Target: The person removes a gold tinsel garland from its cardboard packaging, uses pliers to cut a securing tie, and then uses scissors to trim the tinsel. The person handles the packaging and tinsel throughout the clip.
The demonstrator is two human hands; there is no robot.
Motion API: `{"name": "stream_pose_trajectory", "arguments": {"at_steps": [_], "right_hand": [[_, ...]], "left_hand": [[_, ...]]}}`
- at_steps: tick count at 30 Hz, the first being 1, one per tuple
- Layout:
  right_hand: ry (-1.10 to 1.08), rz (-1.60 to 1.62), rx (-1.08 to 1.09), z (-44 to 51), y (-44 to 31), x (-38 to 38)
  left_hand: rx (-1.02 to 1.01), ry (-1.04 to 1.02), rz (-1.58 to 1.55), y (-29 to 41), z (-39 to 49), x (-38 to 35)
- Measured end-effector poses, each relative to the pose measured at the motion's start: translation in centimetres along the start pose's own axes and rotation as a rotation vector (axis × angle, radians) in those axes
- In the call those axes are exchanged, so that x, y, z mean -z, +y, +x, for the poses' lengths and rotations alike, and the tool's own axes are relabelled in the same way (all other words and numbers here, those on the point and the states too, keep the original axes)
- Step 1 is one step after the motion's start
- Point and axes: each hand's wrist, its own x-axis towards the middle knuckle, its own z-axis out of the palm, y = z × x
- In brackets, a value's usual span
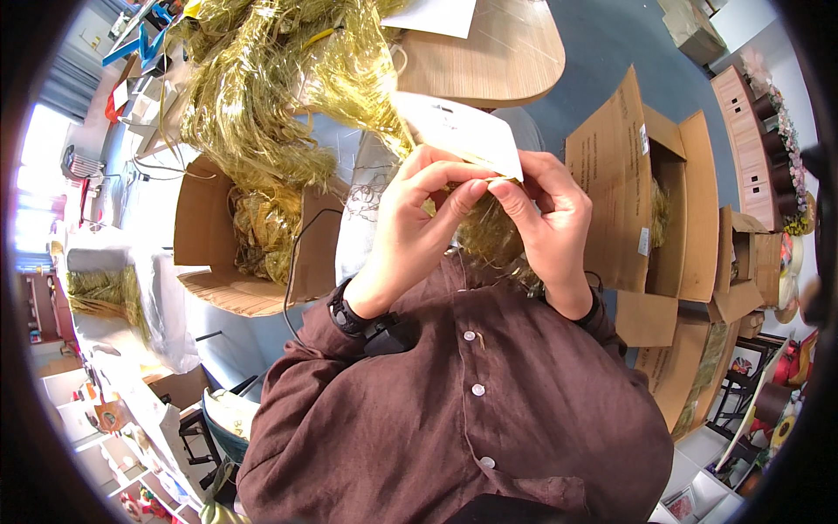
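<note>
My left hand (425, 203) and my right hand (546, 209) meet in front of my chest, thumbs and fingertips nearly touching. Between them they pinch the lower edge of a white card (468, 131) that bears small writing. A strand of shiny gold-green tinsel fibre (360, 72) runs down to the card's left side by my left hand. More of the fibre (488, 229) hangs just below my fingers, partly hidden by them. What exactly lies between the fingertips is too small to tell. Thin dark wires (370, 193) lie on my lap, left of my left hand.
A large heap of tinsel (249, 98) covers the left of the wooden table (484, 59), with a white sheet (435, 14) at its edge. An open cardboard box (196, 223) holding tinsel stands left; another open carton (605, 190) stands right. A black cable (291, 262) runs beside my left forearm.
</note>
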Motion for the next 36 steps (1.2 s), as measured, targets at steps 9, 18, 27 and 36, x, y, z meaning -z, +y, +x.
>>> {"name": "stream_pose_trajectory", "arguments": {"at_steps": [9,18,27,36], "right_hand": [[0.145,0.169,-0.102,0.8,0.7,3.1],[0.351,0.235,-0.076,2.5,1.9,9.1],[0.337,0.203,-0.093,2.3,1.4,9.3],[0.278,0.132,-0.048,1.6,0.1,8.0]], "left_hand": [[0.103,0.044,0.306,-0.3,0.6,3.6],[0.220,0.128,0.466,2.8,-2.1,10.9],[0.362,-0.011,0.825,1.2,-1.5,14.0],[0.065,-0.268,0.191,-3.5,1.9,1.0]]}}
